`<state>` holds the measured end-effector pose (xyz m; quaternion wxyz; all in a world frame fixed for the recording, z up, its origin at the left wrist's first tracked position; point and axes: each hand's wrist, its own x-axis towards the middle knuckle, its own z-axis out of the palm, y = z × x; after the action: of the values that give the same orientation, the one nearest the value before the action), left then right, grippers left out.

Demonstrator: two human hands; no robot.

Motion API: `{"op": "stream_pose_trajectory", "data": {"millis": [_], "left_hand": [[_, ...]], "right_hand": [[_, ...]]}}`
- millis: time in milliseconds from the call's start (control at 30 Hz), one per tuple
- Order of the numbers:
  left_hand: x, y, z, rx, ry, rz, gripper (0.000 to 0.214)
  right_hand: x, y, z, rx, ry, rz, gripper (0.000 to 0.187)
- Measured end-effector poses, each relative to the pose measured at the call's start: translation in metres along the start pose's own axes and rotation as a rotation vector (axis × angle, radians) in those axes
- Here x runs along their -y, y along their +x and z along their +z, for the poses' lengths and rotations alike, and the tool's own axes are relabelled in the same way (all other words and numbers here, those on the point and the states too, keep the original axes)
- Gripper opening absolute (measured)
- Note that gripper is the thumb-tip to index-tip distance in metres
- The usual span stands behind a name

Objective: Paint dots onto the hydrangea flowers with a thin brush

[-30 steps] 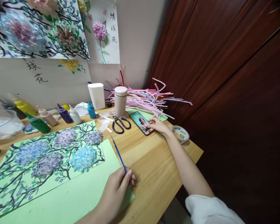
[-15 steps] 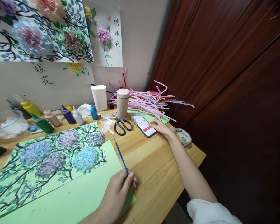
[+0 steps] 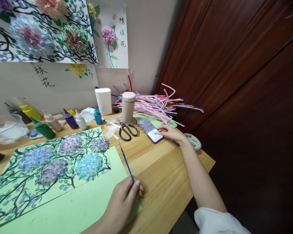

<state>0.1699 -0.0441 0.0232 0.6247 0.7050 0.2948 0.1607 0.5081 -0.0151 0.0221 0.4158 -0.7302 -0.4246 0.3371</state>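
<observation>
My left hand (image 3: 127, 195) is closed round a thin blue paintbrush (image 3: 127, 161), its dark tip pointing up and away. That hand rests over the edge of a green sheet (image 3: 88, 208). On the sheet lies a green painting (image 3: 12, 201) with dark branches and several crinkled flower heads in blue, purple and turquoise. My right hand (image 3: 172, 134) reaches to a phone (image 3: 156, 137) lying on the table, fingers stretched over its right edge at the screen and nothing held. A pop-up box shows on the screen, partly blurred out.
Black-handled scissors (image 3: 128, 131) lie left of the phone, near a beige thermos (image 3: 128, 107) and a white container (image 3: 104, 101). Several paint bottles (image 3: 42, 127) line the wall side. Pink pipe cleaners (image 3: 153, 105) pile behind. A roll of tape (image 3: 194, 141) sits beyond my right wrist.
The phone screen has switched from a running timer with a red button to a dimmed screen with a pop-up. My right hand has shifted slightly right; my left hand keeps the paintbrush still.
</observation>
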Motion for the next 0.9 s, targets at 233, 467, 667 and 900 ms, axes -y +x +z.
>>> {"op": "stream_pose_trajectory", "data": {"millis": [233,467,667,900], "left_hand": [[-0.002,0.0,0.0,0.004,0.006,-0.007,0.04],[0.0,0.0,0.0,-0.002,0.013,-0.005,0.039],[0.0,0.0,0.0,0.002,0.001,-0.013,0.04],[0.0,0.001,0.0,-0.002,-0.004,-0.009,0.042]], "right_hand": [[-0.006,0.007,0.008,-0.078,-0.056,-0.041,0.035],[0.006,0.007,0.009,-0.247,-0.193,-0.203,0.028],[0.017,0.002,0.023,-0.306,-0.565,-0.513,0.032],[0.013,0.006,0.033,-0.281,-0.746,-0.544,0.037]]}}
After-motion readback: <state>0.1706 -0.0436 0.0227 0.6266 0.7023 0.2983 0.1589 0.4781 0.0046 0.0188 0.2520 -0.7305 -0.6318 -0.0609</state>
